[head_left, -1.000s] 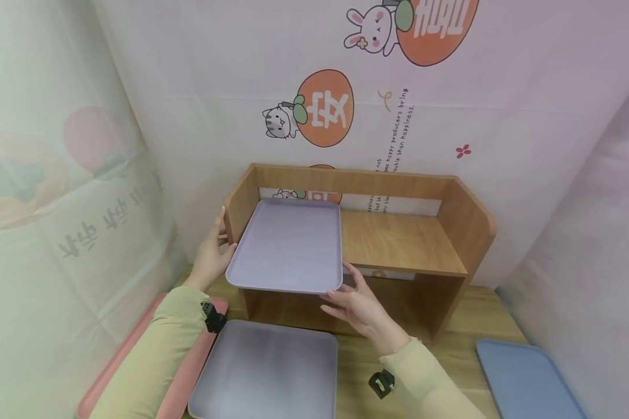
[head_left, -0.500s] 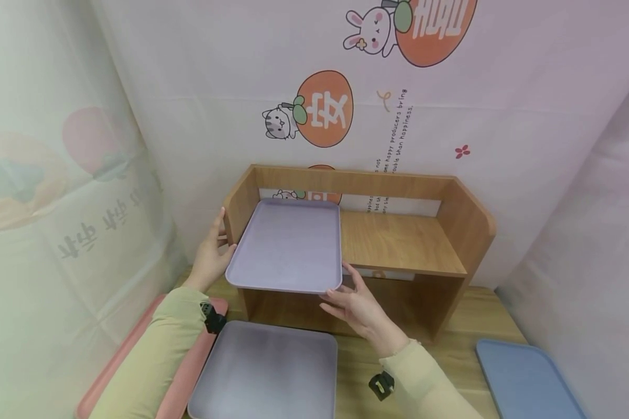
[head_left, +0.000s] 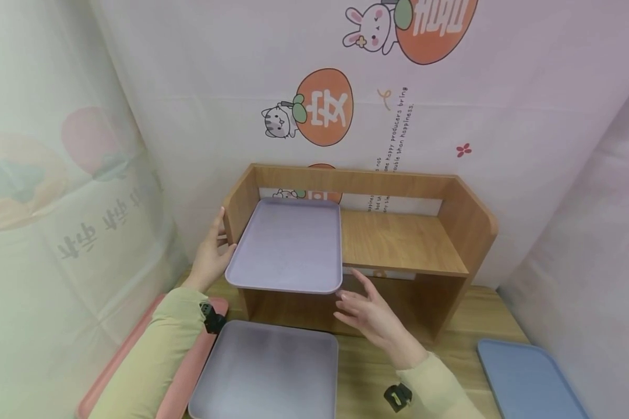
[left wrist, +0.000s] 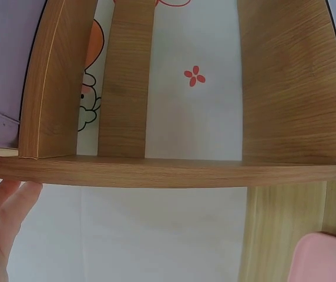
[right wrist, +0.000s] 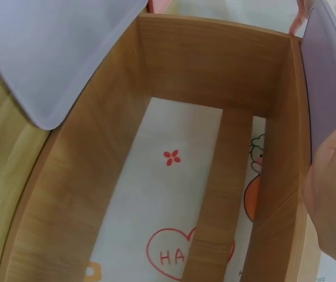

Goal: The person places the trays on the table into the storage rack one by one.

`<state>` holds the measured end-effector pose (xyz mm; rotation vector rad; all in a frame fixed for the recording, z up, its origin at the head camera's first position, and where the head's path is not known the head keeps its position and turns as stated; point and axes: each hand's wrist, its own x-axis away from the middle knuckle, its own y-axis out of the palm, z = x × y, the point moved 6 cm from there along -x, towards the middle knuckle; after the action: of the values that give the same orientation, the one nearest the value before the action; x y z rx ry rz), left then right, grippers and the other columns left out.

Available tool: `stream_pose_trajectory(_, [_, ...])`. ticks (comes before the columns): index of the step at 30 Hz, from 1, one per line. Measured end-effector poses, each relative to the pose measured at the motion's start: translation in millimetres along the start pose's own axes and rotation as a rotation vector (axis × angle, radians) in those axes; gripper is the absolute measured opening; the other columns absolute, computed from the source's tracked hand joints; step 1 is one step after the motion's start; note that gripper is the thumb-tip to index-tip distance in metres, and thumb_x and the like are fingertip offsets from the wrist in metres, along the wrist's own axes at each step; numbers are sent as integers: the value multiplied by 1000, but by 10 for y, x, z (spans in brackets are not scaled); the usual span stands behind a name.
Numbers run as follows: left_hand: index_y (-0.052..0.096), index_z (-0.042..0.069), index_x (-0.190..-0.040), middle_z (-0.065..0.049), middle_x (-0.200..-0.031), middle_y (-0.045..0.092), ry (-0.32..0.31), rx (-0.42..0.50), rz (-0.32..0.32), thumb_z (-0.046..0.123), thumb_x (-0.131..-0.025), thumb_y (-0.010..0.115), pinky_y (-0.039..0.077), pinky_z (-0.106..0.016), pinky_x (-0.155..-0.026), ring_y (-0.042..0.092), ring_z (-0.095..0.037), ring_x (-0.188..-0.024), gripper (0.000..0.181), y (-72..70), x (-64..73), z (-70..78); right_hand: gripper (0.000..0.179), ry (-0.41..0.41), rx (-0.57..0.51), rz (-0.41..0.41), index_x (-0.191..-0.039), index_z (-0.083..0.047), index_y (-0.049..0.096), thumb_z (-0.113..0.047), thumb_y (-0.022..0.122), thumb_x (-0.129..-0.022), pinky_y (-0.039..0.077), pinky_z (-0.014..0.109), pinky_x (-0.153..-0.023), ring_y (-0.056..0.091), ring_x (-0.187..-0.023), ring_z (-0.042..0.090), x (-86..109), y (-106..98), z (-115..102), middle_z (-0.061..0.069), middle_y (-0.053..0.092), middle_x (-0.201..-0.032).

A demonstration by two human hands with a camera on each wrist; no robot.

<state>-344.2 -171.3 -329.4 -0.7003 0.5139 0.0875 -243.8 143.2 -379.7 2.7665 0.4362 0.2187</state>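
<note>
A lavender tray lies on the upper left of a wooden desktop shelf, its front end jutting past the board. My left hand rests against the shelf's left side panel; in the left wrist view its fingertips touch the panel's outer face. The thumb is near the tray's left edge. My right hand is just off the tray's front right corner, fingers spread and extended, holding nothing. In the right wrist view, part of this hand overlaps the tray's edge.
Another lavender tray lies on the wooden table before the shelf. A pink tray is partly under the left forearm, and a blue tray sits at right. Printed cloth hangs behind and on both sides.
My right hand has let go of the tray's front right corner and moved a little right and down. My left hand and the tray stay where they were.
</note>
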Motion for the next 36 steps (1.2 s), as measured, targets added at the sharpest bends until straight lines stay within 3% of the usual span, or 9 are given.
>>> stream_pose_trajectory(6, [2,28,-153,-32,-127,47,13,6,8,-3,-88,58,49,-55,-92,56,-48,-110,91,-12,18,-17,80,4,33,-67,-151,-15,-6,-7,51,-96,52,29,-90,56,-94,8,111,-150,120,1,51,-113])
stream_pose_trajectory(10, [2,29,-153,-32,-127,47,11,-4,7,-3,-89,58,49,-55,-91,56,-48,-109,92,-20,19,-12,78,2,30,-96,-151,-14,-6,-9,50,-97,52,27,-90,56,-93,6,199,-273,221,-4,54,-109])
stream_pose_trajectory(14, [2,29,-153,-33,-127,47,9,0,9,-3,-89,59,50,-55,-91,56,-48,-109,91,-23,19,0,61,-15,18,-154,-147,-28,10,-11,44,-100,50,29,-94,52,-99,6,310,-439,330,-7,53,-113])
stream_pose_trajectory(17, [2,29,-153,-32,-127,48,2,2,6,-2,-89,59,50,-56,-90,56,-48,-109,91,-17,22,-1,47,-29,2,-224,-135,-42,27,-12,40,-101,49,30,-94,49,-104,7,403,-574,419,-10,55,-114])
stream_pose_trajectory(21, [3,28,-153,-32,-127,48,1,0,5,-2,-89,59,50,-55,-90,56,-48,-109,90,-14,24,1,46,-13,-2,-292,-127,-51,39,-12,35,-103,49,30,-94,51,-106,5,541,-769,546,-12,56,-116])
stream_pose_trajectory(29, [0,30,-153,-32,-128,47,-12,-6,-3,-3,-89,59,50,-56,-90,56,-48,-110,93,2,22,1,54,49,-76,-438,-129,-51,43,-7,27,-103,45,33,-103,51,-119,5,851,-1251,834,-8,51,-125])
stream_pose_trajectory(31, [1,29,-153,-32,-128,48,-7,-6,2,-3,-89,59,50,-56,-90,56,-48,-109,92,4,24,-2,54,90,-79,-441,-128,-51,45,-6,29,-103,43,34,-105,51,-119,5,935,-1381,904,-8,51,-125])
stream_pose_trajectory(36, [2,28,-153,-32,-127,48,0,0,5,-2,-88,59,50,-56,-90,56,-48,-109,91,14,24,-21,56,128,3,-459,-126,-53,45,-5,31,-102,43,31,-105,52,-117,2,1154,-1700,971,-9,54,-128])
